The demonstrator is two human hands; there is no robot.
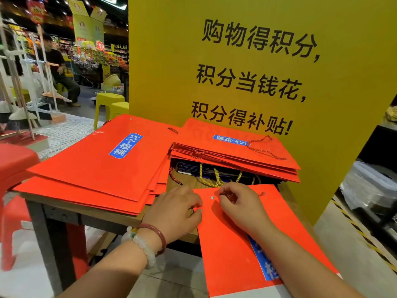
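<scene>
Left arm: you are reaching in from the lower left, forearm rising toward the near edge of the tabletop [111, 214], wrist wearing a pale bead bracelet [146, 248] and a dark red bangle [159, 233].
Left hand [178, 209]: you are keeping it knuckles-up with the fingers curled, and its fingertips are pinching the left edge of the flat red bag [232, 250] just beside the metal eyelet [212, 197].
Right arm: you are bringing it in from the lower right, the forearm lying across the bag's blue label [264, 261].
Right hand [240, 206]: you are curling the fingers inward, and thumb and fingertips are pinching the dark red cord [227, 195] at the bag's top edge, close to the eyelet.
Flat red bag: it is lying with its top end on the near right part of the tabletop, while its lower end is hanging out past the tabletop's near edge toward you.
Left stack of red bags [96, 168]: it is covering the left part of the tabletop, blue label facing up.
Right stack of red bags [236, 153]: it is sitting on the far right part of the tabletop, over dark bags with yellow cords [217, 177].
Yellow board [236, 61]: it is standing upright just behind the tabletop, carrying black lettering.
Red stool [15, 164]: it is standing just left of the tabletop.
</scene>
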